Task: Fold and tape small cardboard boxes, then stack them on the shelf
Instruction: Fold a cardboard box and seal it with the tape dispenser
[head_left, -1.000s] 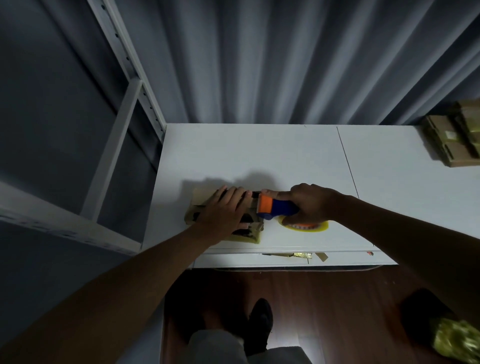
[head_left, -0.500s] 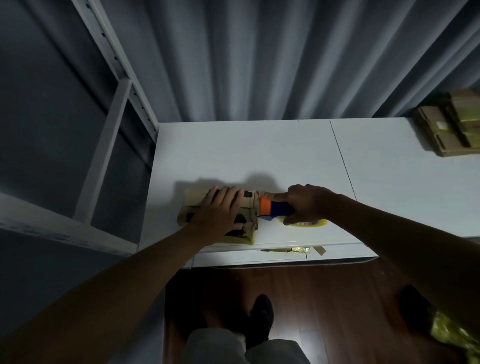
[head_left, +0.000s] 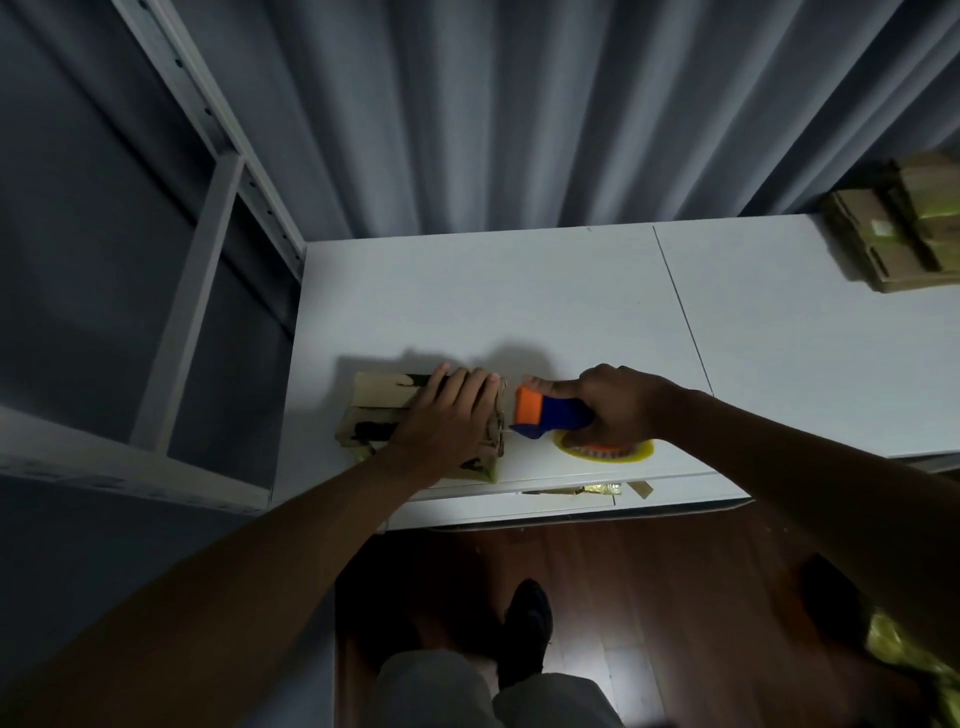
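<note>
A small cardboard box (head_left: 382, 402) lies on the white table (head_left: 519, 312) near its front left corner. My left hand (head_left: 449, 418) rests flat on top of the box, fingers straight, pressing it down. My right hand (head_left: 613, 405) grips a blue and orange tape dispenser (head_left: 545, 413) just right of the box, with its orange end close to the box's right side. A yellowish roll of tape (head_left: 605, 452) sits in the dispenser under my right hand.
A stack of flat cardboard (head_left: 904, 239) lies at the table's far right. A white metal shelf frame (head_left: 208, 260) stands to the left of the table. Grey curtains hang behind. Tape scraps (head_left: 597, 489) stick to the table's front edge.
The dispenser and my right hand have drawn slightly right, away from the box's end. My left hand stays pressed on the box.
</note>
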